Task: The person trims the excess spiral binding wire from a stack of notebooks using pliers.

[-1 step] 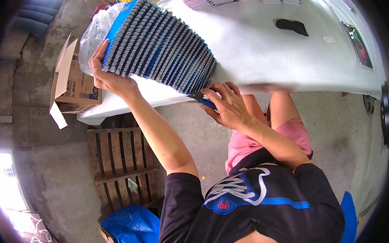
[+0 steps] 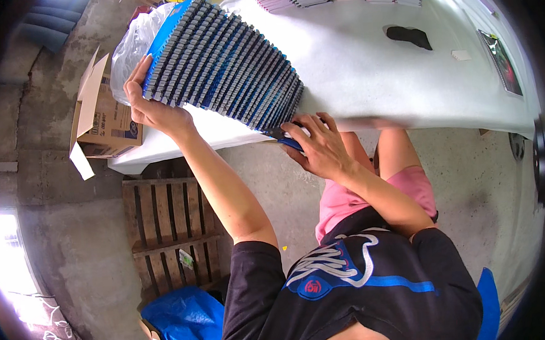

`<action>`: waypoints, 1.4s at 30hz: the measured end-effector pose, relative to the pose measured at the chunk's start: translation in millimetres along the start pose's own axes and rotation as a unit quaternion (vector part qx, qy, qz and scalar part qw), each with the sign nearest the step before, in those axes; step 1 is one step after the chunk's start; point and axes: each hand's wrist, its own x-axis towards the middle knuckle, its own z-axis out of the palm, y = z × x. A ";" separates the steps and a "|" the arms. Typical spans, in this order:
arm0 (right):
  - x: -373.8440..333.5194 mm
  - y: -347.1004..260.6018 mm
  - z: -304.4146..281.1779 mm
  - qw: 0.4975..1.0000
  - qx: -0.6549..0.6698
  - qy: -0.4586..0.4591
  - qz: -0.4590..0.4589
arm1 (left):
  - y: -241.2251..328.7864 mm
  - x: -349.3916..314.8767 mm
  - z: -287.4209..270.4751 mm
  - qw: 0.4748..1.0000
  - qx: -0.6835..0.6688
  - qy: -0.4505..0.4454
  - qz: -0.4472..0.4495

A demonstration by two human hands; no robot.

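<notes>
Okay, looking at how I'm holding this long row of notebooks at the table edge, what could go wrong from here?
1. The long row of blue spiral-bound notebooks is braced only at its ends, by the left hand and the right hand; the middle could buckle and spill.
2. The row's near end sits at the edge of the white table, so notebooks may slide off onto the concrete floor.
3. The clear plastic bag behind the row could snag it.

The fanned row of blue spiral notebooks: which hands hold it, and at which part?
The left hand grips the far left end of the notebook row; the right hand presses against its near right end at the table edge.
</notes>
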 end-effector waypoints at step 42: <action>-4.7 12.2 0.7 0.999 0.042 -0.005 0.007 | 7.7 -1.0 2.6 0.999 -0.011 0.005 -0.046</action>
